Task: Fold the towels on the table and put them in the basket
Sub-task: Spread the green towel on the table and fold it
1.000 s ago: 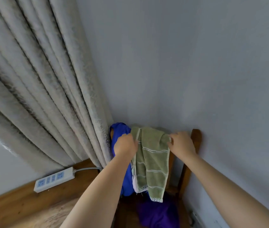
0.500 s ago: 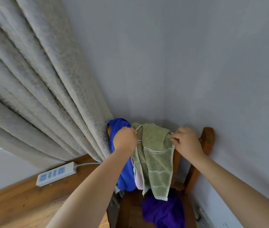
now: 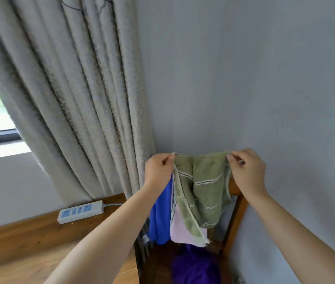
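Head view: both hands up in front of the wall corner, holding the green towel (image 3: 205, 187) by its top edge. Left hand (image 3: 158, 170) pinches the left corner between thumb and fingers; right hand (image 3: 247, 170) pinches the right corner, fingers curled. Towel hangs in the air between them, sagging and creased in the middle, above the wooden chair (image 3: 235, 214). Behind and just left of it hang a blue towel (image 3: 160, 216) and a pink towel (image 3: 181, 228); a purple cloth (image 3: 195, 267) lies lower down on the chair seat. Power strip (image 3: 80, 211) on the wood table (image 3: 19, 253), curtain (image 3: 70, 99) at left. No basket in view. Progress, judged: early, green towel only picked up and spread, no fold made, nothing seen in any basket; the other cloths look untouched. Versus the earlier frames: hands are further apart and higher, so the towel's top edge is now stretched wide instead of bunched; the camera has tilted and the window now shows at left.
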`<action>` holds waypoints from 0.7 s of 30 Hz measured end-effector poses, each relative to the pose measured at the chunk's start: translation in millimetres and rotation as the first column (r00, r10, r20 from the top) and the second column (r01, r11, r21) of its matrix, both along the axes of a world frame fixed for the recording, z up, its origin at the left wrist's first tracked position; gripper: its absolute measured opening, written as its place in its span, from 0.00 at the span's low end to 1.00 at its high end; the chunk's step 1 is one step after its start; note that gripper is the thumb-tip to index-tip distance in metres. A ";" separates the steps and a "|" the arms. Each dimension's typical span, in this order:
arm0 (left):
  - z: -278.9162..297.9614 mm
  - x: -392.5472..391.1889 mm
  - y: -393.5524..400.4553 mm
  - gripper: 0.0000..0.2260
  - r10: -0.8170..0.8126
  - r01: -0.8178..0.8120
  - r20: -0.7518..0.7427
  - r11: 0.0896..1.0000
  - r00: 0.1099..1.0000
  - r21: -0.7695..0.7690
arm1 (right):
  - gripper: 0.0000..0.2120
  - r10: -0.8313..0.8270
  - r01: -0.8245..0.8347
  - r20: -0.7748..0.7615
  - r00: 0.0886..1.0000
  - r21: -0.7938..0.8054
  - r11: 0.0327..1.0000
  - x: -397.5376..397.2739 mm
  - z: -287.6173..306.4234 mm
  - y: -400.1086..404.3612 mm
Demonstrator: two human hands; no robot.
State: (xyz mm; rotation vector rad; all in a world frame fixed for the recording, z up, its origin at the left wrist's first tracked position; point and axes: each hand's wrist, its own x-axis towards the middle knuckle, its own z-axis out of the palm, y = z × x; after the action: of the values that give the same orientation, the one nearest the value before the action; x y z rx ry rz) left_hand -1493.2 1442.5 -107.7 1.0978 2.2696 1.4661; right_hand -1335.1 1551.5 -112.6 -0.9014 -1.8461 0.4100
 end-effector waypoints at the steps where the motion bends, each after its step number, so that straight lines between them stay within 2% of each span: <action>1: 8.5 3.1 -16.4 0.15 0.007 -0.007 -0.006 0.999 1.000 0.037 | 0.13 0.008 -0.008 -0.018 1.000 0.020 1.000 1.6 10.1 -14.3; 6: 36.2 13.0 -130.0 0.11 0.121 -0.111 -0.044 0.976 0.992 0.190 | 0.12 0.098 -0.094 -0.023 0.995 0.124 0.988 3.7 47.0 -113.1; 11: 46.4 7.8 -257.1 0.10 0.277 -0.261 -0.046 0.940 0.960 0.218 | 0.10 0.241 -0.238 -0.007 0.971 0.132 0.962 -7.6 55.7 -211.9; 16: 36.7 -3.7 -364.9 0.12 0.444 -0.435 -0.088 0.895 0.892 0.102 | 0.07 0.389 -0.389 0.005 0.921 -0.019 0.921 -31.8 46.9 -287.5; 21: 15.6 -21.2 -466.1 0.13 0.601 -0.615 -0.149 0.785 0.785 -0.078 | 0.08 0.522 -0.514 0.117 0.845 -0.095 0.853 -61.5 19.0 -350.4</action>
State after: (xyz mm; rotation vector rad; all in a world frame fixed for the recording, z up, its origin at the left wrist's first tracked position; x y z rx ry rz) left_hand -1514.5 976.4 -92.1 0.4147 2.9316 1.4486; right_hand -1396.6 1201.1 -93.6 -0.4583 -2.2133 0.7559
